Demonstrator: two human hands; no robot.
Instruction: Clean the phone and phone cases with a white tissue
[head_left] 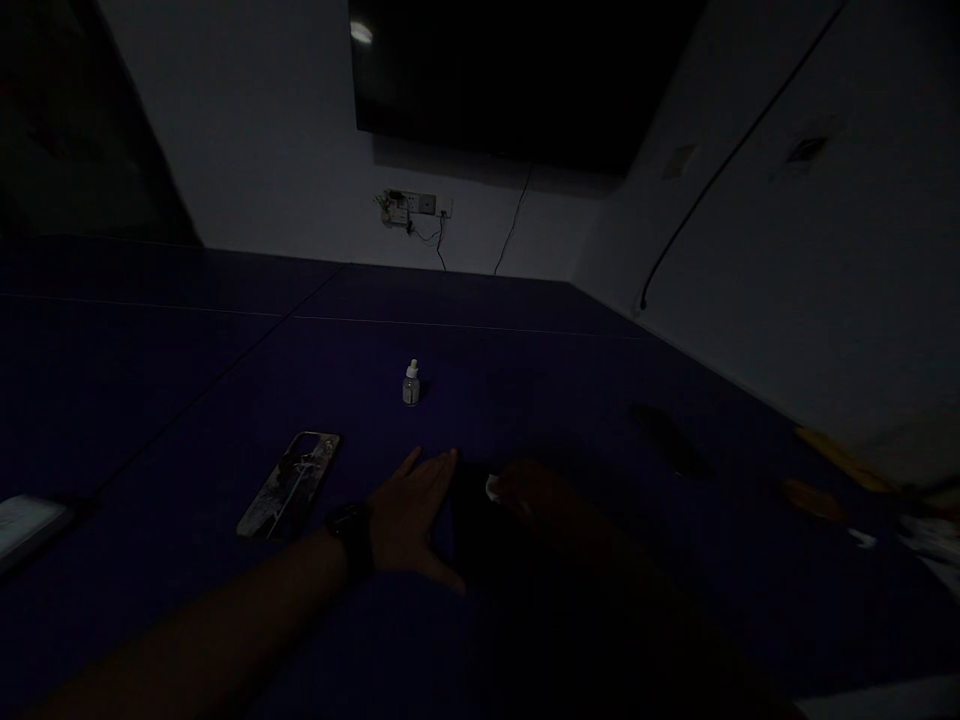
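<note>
My left hand, with a dark watch on its wrist, lies on the dark blue surface, thumb and fingers spread. Its thumb and fingertips reach the left edge of a flat black thing, whose kind the dark hides. My right hand is over that black thing, fingers closed on a small white wad, perhaps tissue or cloth. A phone case with a printed picture rests left of my left hand. Beyond both hands a small clear bottle with a white cap stands upright.
At right lie a dark phone-like slab, an orange-brown item and a yellow strip. A pale box-like thing is at the left edge. A screen hangs on the wall above sockets with cords.
</note>
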